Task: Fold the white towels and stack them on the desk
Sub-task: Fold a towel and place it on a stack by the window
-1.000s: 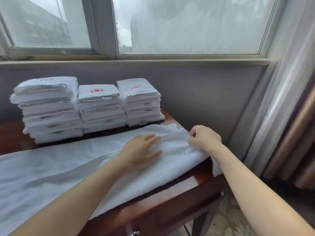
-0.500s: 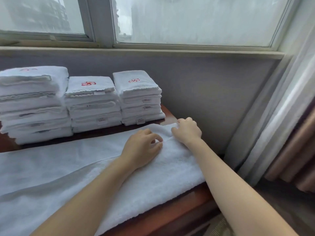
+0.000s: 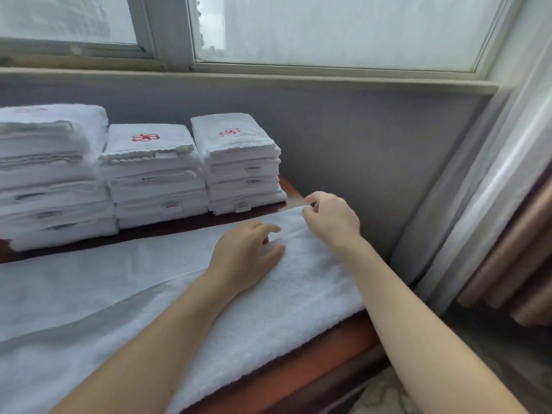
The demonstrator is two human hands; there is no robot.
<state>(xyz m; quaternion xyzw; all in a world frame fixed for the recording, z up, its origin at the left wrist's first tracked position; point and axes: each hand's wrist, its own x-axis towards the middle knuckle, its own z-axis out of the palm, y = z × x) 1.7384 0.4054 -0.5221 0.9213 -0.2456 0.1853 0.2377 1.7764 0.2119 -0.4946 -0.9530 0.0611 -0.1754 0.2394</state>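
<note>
Across desk (image 3: 313,351), white towel (image 3: 119,294) lies folded; R grip (image 3: 333,218) pinches corner, L grip (image 3: 248,258) loose.

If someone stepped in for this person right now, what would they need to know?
Left hand: rests on the spread towel, near its right end.
Right hand: pinches that towel's far right corner.
Done: three stacks of folded towels at the back of the desk.
To do: fold this towel, add it to a stack.
</note>
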